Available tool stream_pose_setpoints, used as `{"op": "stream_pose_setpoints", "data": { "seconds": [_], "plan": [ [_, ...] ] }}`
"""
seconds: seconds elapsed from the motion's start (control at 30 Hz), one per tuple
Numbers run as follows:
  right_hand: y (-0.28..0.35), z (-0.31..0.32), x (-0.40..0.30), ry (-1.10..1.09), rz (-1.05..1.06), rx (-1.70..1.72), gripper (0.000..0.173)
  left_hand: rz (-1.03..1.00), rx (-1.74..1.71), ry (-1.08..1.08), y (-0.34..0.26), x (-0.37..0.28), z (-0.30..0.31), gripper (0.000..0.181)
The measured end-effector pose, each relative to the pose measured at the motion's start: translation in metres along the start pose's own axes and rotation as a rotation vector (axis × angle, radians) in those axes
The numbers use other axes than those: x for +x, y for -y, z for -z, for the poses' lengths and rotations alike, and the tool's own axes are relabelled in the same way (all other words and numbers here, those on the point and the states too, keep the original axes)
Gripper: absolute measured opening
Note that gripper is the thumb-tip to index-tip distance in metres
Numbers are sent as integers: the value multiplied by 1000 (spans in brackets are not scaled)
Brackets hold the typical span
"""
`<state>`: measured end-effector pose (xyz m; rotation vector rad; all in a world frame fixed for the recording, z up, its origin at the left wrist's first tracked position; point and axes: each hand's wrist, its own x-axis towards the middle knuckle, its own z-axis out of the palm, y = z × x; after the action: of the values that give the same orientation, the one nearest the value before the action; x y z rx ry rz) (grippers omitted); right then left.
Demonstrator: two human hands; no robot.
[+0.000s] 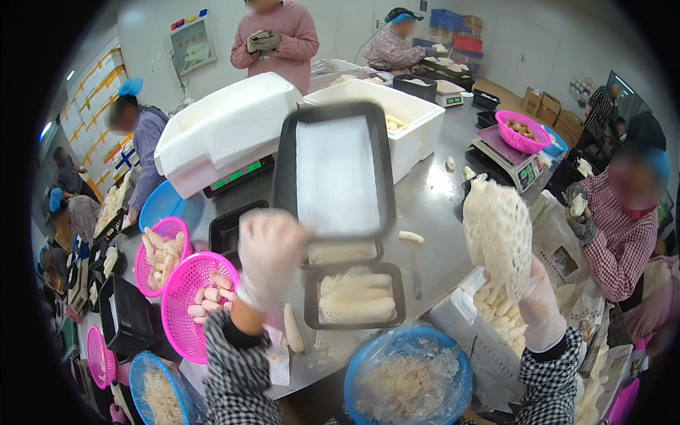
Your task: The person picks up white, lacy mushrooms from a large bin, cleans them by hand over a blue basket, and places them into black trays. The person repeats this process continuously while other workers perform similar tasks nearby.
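My left hand (271, 255), in a translucent glove and blurred, grips the lower left edge of a black plastic tray (388, 175) lined with a white sheet. The tray is raised above the table. On the right, my gloved right hand (539, 303) holds up a pale netted bamboo mushroom (496, 228). Another black tray (399, 308) on the metal table holds several pale mushroom stems (358, 305) with netting; one more filled tray (340, 252) is partly covered behind it. A loose stem (293, 326) lies left of the near tray.
Pink baskets (175, 345) of pale pieces stand left; a blue basin (353, 398) with plastic and scraps is nearest me. A box of mushrooms (499, 319) sits right. White foam boxes (419, 135) and scales (523, 164) stand farther back. Several people are around the tables.
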<state>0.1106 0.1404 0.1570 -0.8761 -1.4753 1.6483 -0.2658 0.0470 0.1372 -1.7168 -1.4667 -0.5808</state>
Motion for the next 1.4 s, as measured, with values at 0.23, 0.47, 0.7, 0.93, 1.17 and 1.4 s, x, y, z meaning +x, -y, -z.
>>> {"op": "stream_pose_setpoints", "data": {
  "seconds": [0.23,0.47,0.7,0.93,1.17,1.4],
  "plan": [
    [-7,-65,20,52,183,-436,51,77,-215,90,-131,-51,46,20],
    [-47,-117,12,-71,629,-1323,56,68,-288,170,-171,-65,54,16],
    [-56,-148,4,-5,609,-1436,53,30,-351,207,-178,-72,61,19],
    [-64,-151,9,203,548,-1533,50,-1,-333,165,-177,-77,57,15],
    [-37,-135,5,81,526,-1397,43,38,-313,108,-170,-83,54,20],
    [-46,-77,27,199,-207,-607,30,0,-331,93,-175,-67,38,20]
  ]
}}
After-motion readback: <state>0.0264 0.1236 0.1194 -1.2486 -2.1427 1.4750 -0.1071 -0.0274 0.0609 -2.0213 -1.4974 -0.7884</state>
